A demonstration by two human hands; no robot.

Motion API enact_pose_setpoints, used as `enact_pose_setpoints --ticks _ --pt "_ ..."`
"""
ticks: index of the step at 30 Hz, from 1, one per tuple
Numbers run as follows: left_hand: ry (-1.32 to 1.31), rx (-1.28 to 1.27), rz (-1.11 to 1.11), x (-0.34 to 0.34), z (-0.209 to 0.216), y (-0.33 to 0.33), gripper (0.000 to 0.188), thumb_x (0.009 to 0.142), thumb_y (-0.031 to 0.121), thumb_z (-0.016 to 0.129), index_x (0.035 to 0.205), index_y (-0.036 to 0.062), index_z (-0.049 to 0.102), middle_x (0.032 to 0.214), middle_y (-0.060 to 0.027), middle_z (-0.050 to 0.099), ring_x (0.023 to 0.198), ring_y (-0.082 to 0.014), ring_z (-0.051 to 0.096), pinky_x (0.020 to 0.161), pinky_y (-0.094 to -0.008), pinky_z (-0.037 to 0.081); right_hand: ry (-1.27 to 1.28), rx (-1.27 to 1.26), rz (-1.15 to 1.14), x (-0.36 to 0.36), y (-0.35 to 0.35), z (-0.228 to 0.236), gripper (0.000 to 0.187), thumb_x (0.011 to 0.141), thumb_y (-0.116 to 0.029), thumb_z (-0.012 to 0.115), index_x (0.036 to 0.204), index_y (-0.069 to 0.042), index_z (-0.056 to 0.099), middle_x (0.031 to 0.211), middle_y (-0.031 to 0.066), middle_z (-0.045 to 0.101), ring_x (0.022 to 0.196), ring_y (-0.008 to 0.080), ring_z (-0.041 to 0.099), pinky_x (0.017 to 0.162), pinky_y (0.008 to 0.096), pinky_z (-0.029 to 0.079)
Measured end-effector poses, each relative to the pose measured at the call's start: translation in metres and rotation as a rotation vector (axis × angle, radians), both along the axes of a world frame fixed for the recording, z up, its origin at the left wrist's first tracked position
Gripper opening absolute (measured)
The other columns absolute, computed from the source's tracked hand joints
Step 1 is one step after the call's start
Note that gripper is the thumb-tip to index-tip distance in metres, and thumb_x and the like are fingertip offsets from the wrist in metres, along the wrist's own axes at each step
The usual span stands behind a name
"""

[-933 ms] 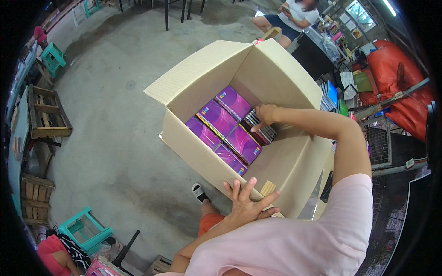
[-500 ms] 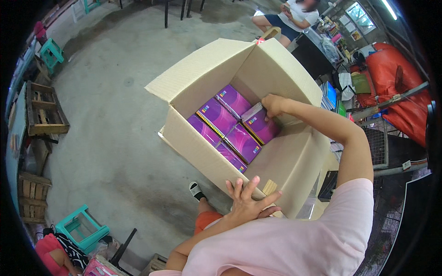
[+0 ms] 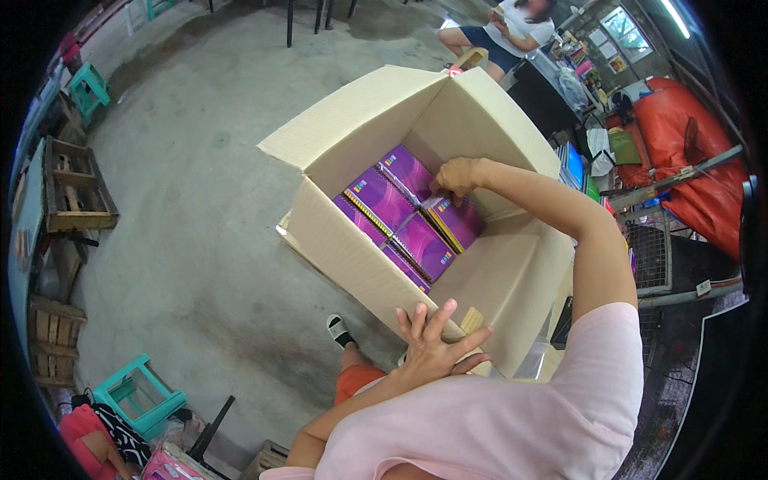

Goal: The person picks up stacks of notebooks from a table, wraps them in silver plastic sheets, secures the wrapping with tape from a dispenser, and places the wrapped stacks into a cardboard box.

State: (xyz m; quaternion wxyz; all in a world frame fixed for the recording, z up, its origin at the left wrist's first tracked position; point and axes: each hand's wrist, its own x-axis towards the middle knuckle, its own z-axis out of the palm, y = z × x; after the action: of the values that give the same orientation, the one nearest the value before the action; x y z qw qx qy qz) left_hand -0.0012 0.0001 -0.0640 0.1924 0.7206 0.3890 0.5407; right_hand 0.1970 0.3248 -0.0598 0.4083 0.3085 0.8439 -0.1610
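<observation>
A large open cardboard box (image 3: 360, 252) stands tilted in front of me. Inside lie several purple spiral notebooks (image 3: 424, 242), packed flat side by side at its far left part. My right hand (image 3: 456, 178) reaches in from the right, fingers bent down at the far edge of the rightmost notebook. Its fingertips are partly hidden, so what they pinch does not show. My left hand (image 3: 436, 346) rests with spread fingers on the box's near edge, beside a small tan piece (image 3: 472, 320).
Teal plastic stools (image 3: 138, 396) and wooden crates (image 3: 78, 184) stand to the left. At the back right sits a person (image 3: 520, 36) by a cluttered table. A large orange-red bundle (image 3: 688, 152) and metal bars are at the right. Concrete floor (image 3: 200, 216) lies beyond the box.
My right hand has shifted a little left and down among the notebooks. The pale edge that showed under its fingers is now mostly out of sight. My left hand stays on the box edge.
</observation>
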Motion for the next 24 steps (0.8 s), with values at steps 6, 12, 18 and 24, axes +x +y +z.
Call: enact_pose_setpoints --ticks 6,12,18,24 --pt "-0.023 0.017 -0.033 -0.017 -0.006 0.006 0.036 0.082 0.061 0.064 0.114 0.0435 0.066 0.152 -0.0139 0.024 0.145 -0.0366 -0.005 0.111 -0.0581 -0.015 -0.061 0.329 0.055 -0.003 -0.02 -0.022 0.041 0.065 -0.02 0.079 0.102 -0.009 0.066 0.111 0.0181 0.065 0.092 0.0352 0.067 0.076 0.0467 0.054" --pt "-0.049 0.056 -0.013 -0.01 -0.004 0.011 0.035 0.082 0.063 0.062 0.111 0.0436 0.066 0.153 -0.0133 0.021 0.145 -0.0366 -0.007 0.111 -0.0581 -0.016 0.096 0.138 0.111 0.031 -0.071 -0.04 0.03 0.068 -0.023 0.077 0.089 -0.005 0.067 0.092 0.0163 0.068 0.086 0.0351 0.068 0.074 0.0458 0.055" --pt "-0.012 0.082 0.008 -0.008 -0.004 0.014 0.036 0.085 0.066 0.057 0.107 0.0399 0.068 0.15 -0.0212 0.019 0.144 -0.0398 -0.004 0.112 -0.0575 -0.012 -0.013 -0.112 0.251 -0.024 -0.041 -0.054 0.043 0.059 -0.035 0.085 0.088 -0.006 0.07 0.088 0.0132 0.071 0.087 0.0344 0.068 0.075 0.0447 0.054" --pt "0.05 -0.066 -0.1 -0.016 0.011 -0.003 0.05 0.092 0.062 0.046 0.11 0.0222 0.07 0.147 -0.0308 0.019 0.142 -0.0397 0.005 0.113 -0.0571 -0.005 0.763 0.393 -0.358 0.008 -0.015 0.105 0.044 0.079 -0.032 0.076 0.112 -0.005 0.064 0.086 0.011 0.07 0.079 0.0266 0.067 0.074 0.0382 0.051"
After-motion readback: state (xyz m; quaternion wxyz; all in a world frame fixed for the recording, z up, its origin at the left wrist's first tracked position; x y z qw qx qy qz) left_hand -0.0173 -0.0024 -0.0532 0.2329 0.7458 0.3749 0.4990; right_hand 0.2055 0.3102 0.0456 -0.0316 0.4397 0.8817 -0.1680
